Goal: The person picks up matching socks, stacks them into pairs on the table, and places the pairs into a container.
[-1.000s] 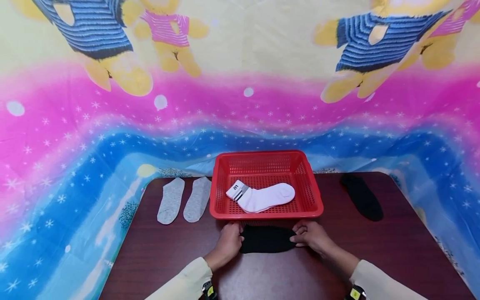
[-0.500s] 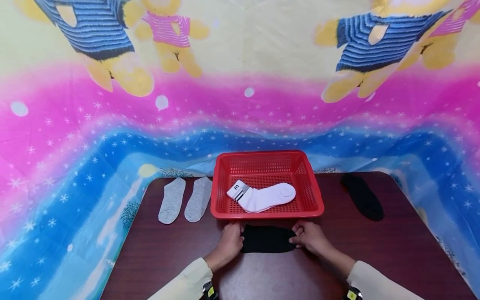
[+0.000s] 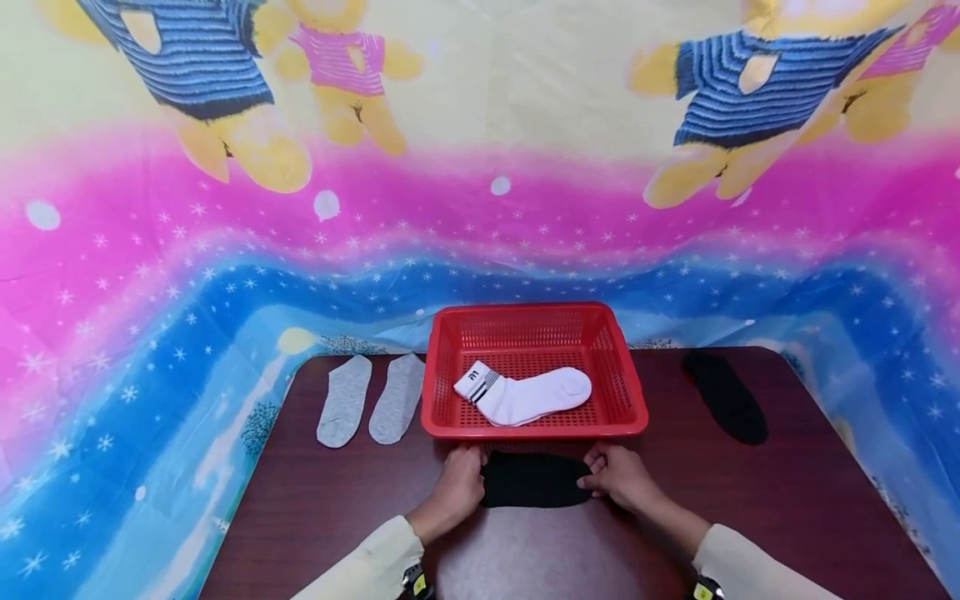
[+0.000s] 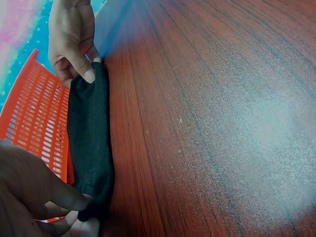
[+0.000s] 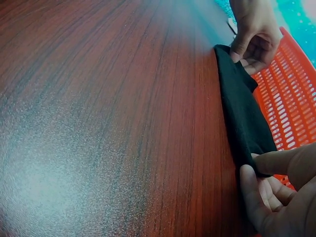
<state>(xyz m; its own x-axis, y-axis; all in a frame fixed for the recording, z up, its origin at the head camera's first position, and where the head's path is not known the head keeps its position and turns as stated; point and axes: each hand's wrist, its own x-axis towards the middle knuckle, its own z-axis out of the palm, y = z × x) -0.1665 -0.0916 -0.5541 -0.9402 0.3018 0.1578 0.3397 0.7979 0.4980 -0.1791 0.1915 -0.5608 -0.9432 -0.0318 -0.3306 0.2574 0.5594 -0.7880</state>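
Observation:
A black sock [image 3: 536, 480] is stretched sideways just in front of the red basket, near the table's middle. Its left end is pinched by my left hand [image 3: 456, 483], thumb and fingers on the fabric, as the left wrist view also shows at close range. At the opposite end my right hand [image 3: 622, 478] pinches the sock between thumb and fingers. In the right wrist view the black sock [image 5: 242, 108] runs along the basket's side between both hands. A second black sock [image 3: 724, 398] lies flat at the table's far right.
The red plastic basket [image 3: 534, 432] stands at the back of the dark wooden table [image 3: 300, 517], with white striped-cuff socks [image 3: 525, 396] inside. Left of it lie two grey socks, one outer [image 3: 344, 402] and one against the basket [image 3: 397, 398]. A patterned cloth [image 3: 480, 217] hangs behind.
Hardly anything differs. Both hands keep hold of the black sock's ends in the same place, and the head view has shifted very slightly.

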